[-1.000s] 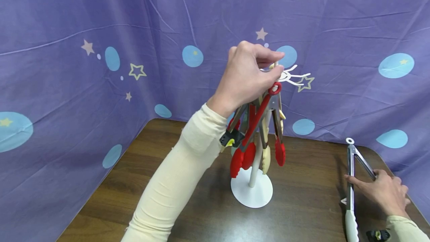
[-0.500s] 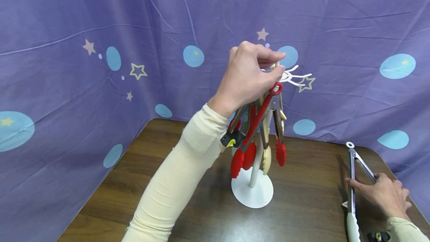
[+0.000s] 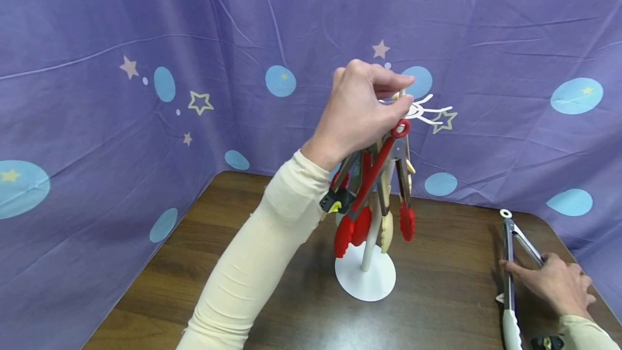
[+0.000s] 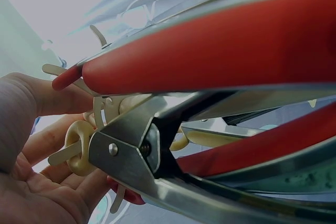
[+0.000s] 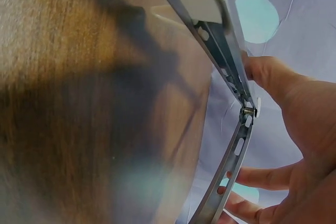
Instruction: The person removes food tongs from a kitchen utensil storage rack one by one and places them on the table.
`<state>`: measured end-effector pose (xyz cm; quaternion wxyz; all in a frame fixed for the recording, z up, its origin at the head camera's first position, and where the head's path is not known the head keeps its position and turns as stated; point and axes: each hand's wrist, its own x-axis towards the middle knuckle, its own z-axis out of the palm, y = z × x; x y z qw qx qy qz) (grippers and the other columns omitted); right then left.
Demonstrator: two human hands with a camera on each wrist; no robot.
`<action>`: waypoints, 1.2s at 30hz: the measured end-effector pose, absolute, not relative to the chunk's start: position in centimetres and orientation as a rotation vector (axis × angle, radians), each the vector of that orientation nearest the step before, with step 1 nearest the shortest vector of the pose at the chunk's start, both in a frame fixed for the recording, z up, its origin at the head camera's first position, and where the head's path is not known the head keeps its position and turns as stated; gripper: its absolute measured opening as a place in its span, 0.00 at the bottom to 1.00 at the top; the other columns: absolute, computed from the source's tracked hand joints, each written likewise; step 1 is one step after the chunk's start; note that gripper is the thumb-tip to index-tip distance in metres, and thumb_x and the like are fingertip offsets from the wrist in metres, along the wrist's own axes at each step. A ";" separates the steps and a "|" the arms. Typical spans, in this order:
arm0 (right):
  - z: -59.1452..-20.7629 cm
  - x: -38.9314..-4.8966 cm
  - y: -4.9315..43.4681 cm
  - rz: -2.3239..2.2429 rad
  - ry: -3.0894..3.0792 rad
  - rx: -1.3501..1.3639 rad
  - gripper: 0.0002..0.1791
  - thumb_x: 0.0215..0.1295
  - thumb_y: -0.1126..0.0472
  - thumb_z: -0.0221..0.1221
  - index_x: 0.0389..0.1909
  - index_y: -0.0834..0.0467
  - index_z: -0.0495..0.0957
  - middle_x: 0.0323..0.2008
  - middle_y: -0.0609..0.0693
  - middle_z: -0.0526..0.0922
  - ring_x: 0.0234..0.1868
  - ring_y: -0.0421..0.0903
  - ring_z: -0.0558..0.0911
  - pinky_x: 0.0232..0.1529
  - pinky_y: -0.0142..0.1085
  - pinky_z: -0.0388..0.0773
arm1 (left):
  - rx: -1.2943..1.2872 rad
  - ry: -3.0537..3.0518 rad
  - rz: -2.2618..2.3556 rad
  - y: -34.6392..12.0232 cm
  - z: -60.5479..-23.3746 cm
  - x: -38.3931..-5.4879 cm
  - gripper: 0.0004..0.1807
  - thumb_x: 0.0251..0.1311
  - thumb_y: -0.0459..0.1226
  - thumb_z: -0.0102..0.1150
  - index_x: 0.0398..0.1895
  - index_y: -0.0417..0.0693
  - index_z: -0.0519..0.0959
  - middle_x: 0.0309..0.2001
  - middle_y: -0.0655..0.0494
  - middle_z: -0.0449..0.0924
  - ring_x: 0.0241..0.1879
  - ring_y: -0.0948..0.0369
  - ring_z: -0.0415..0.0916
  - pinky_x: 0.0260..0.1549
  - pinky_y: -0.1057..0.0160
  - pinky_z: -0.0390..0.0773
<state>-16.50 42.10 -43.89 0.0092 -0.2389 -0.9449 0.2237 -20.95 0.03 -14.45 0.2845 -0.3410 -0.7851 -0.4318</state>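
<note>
My left hand (image 3: pixel 357 109) pinches the top of a white hanging rack between thumb and fingers. The rack's round base (image 3: pixel 359 288) stands on the table. Red-tipped tongs (image 3: pixel 375 169) and cream-tipped tongs (image 3: pixel 386 231) dangle from its hooks (image 3: pixel 432 108). Close up in the left wrist view, a cream ring (image 4: pixel 79 148) is threaded on one hook. At the right, my right hand (image 3: pixel 554 282) grips spread metal tongs (image 3: pixel 508 280) with whitish scalloped tips, thumb on one arm and fingers at the other. The right wrist view shows the spring pivot (image 5: pixel 248 111) between the arms.
The brown wooden table (image 3: pixel 437 307) has rounded back corners. A purple patterned curtain (image 3: pixel 301 15) hangs right behind and beside it. A small whitish point (image 3: pixel 500 297) shows beside the right-hand tongs. The rack's bare hooks stick out toward the right.
The right hand and its tongs have shifted slightly down toward the near side in the head view. My left hand keeps its hold on the rack's top.
</note>
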 end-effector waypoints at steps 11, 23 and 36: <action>-44.3 -16.6 42.3 0.707 -2.955 -0.765 0.56 0.53 0.28 0.66 0.55 0.76 0.62 0.52 0.89 0.55 0.58 0.90 0.52 0.49 0.80 0.54 | -0.909 -2.091 -1.169 0.1 -14.5 -21.0 0.12 0.56 0.33 0.68 0.44 0.45 0.89 0.40 0.54 0.89 0.37 0.68 0.86 0.39 0.77 0.78; -44.3 -16.5 42.3 0.710 -2.964 -0.796 0.57 0.53 0.27 0.65 0.56 0.76 0.61 0.52 0.88 0.55 0.58 0.89 0.52 0.50 0.80 0.54 | -0.911 -2.092 -1.155 0.1 -14.4 -21.0 0.12 0.56 0.33 0.68 0.45 0.45 0.89 0.40 0.54 0.89 0.37 0.68 0.86 0.40 0.77 0.78; -44.5 -16.8 42.6 0.687 -2.989 -0.801 0.58 0.52 0.27 0.65 0.53 0.78 0.60 0.51 0.89 0.54 0.57 0.90 0.53 0.50 0.81 0.54 | -0.908 -2.096 -1.159 0.0 -14.5 -20.9 0.12 0.57 0.33 0.68 0.45 0.45 0.89 0.40 0.54 0.89 0.37 0.68 0.86 0.40 0.76 0.78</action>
